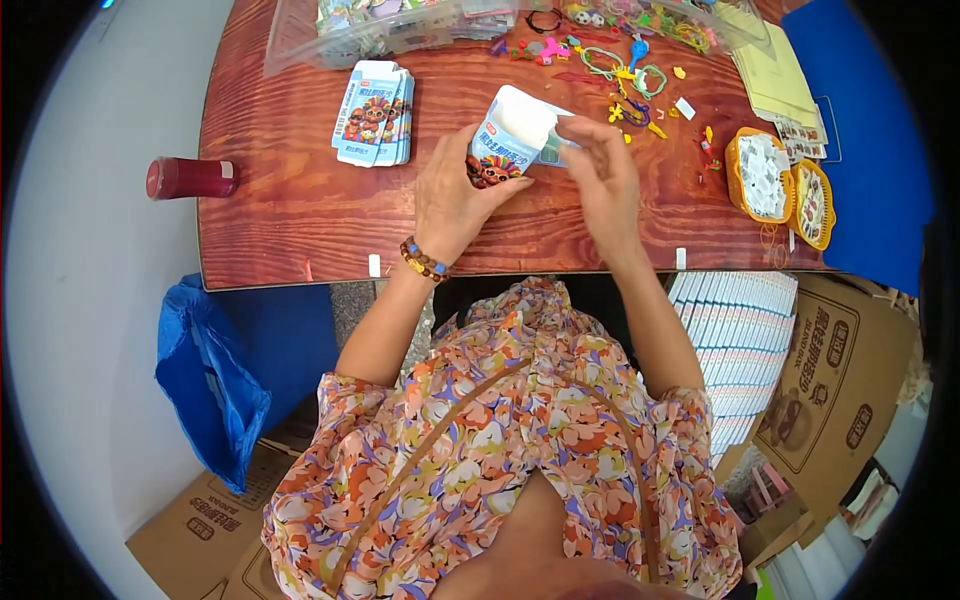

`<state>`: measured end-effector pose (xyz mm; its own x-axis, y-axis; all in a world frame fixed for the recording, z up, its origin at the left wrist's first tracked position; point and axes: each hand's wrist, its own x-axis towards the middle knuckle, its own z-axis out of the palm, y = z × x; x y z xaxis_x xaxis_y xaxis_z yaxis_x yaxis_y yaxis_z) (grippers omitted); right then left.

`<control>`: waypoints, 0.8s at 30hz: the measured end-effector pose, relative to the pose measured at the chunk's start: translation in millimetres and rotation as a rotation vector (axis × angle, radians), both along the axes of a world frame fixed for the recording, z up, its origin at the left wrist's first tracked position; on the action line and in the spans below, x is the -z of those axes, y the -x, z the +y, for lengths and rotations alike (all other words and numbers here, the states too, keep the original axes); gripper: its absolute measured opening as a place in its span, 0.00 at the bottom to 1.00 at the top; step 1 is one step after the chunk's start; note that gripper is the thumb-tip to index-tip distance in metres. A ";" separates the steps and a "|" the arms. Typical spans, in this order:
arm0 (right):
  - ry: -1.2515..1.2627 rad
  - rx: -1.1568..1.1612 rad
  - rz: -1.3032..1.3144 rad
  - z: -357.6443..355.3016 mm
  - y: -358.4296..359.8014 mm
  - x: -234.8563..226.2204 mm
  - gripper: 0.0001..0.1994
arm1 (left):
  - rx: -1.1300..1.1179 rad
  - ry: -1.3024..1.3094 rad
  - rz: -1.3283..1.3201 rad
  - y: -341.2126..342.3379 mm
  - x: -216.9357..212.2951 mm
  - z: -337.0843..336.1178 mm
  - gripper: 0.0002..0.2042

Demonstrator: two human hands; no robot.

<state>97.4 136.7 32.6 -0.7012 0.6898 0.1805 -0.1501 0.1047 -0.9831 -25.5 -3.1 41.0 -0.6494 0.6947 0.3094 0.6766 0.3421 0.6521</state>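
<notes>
A small light-blue cardboard box [503,146] with a cartoon picture is held over the table, its white top flap standing up. My left hand [450,190] is closed around its left side, with the thumb across the lower front. My right hand [605,180] is at the box's right side, fingers curved but apart, close to the upper edge; whether they touch it I cannot tell. Behind that hand shows a pale blue-green piece, partly hidden. To the left lies a stack of flat, similar blue boxes [373,115] on the wooden table [290,225].
Clear plastic bins [400,42] stand at the far edge. Small colourful toys [630,100] lie scattered at the far right. Yellow baskets [742,180] with paper slips sit at the right edge, near yellow sheets [775,85]. A dark red bottle [190,178] lies at the left edge. Packed boxes [730,340] are below right.
</notes>
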 end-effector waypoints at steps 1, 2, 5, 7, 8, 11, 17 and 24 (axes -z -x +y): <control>-0.118 0.006 0.013 -5.2 -2.3 8.4 0.21 | 0.003 -0.004 -0.002 -2.2 2.9 3.7 0.36; -0.117 0.008 0.011 -10.6 -2.1 12.7 0.21 | 0.010 -0.036 -0.037 -4.8 6.8 5.7 0.35; 0.052 -0.094 0.007 -20.0 0.2 25.1 0.19 | 0.015 -0.069 -0.053 -13.1 10.3 10.6 0.33; 0.050 -0.090 -0.005 -13.4 -2.4 29.6 0.18 | 0.012 -0.071 -0.031 -12.5 8.3 10.6 0.31; 0.047 -0.089 -0.018 -9.6 -4.5 28.2 0.16 | 0.058 -0.063 -0.186 -10.6 5.2 8.1 0.30; 0.128 -0.203 -0.075 9.6 -11.3 20.0 0.13 | 0.134 -0.101 -0.372 -8.5 1.8 2.9 0.29; -0.079 -0.316 -0.056 31.3 -10.3 8.2 0.09 | 0.291 -0.137 -0.439 -3.3 -4.0 -7.6 0.30; -0.290 -0.415 -0.193 43.6 -13.4 5.5 0.07 | 0.432 -0.066 -0.745 10.9 -8.9 -3.2 0.26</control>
<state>110.7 180.3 27.1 -0.9434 0.2886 0.1633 -0.0564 0.3458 -0.9366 -36.4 -6.3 49.9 -0.3818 0.9232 -0.0436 0.1265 0.0989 0.9870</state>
